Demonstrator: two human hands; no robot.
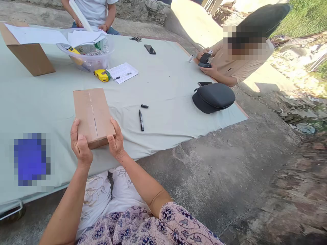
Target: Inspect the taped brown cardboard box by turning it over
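Both of my hands grip a flat brown cardboard box [93,115] by its near end and lift it slightly off the sheet. My left hand [80,143] cups the left corner, and my right hand [116,139] presses against the right corner. A taped seam runs lengthwise along the top of the box. Just to the right of the box lie a black marker [141,120] and a small black cap [144,106], neither touching my hands. The underside of the box is hidden.
A pale green sheet [158,85] covers the table. On it are a yellow tape measure [102,75], a paper with a pen [123,72], a plastic tub [85,54], an open carton [29,54], a phone [150,49] and a black zip case [214,98]. Co-workers sit across the table.
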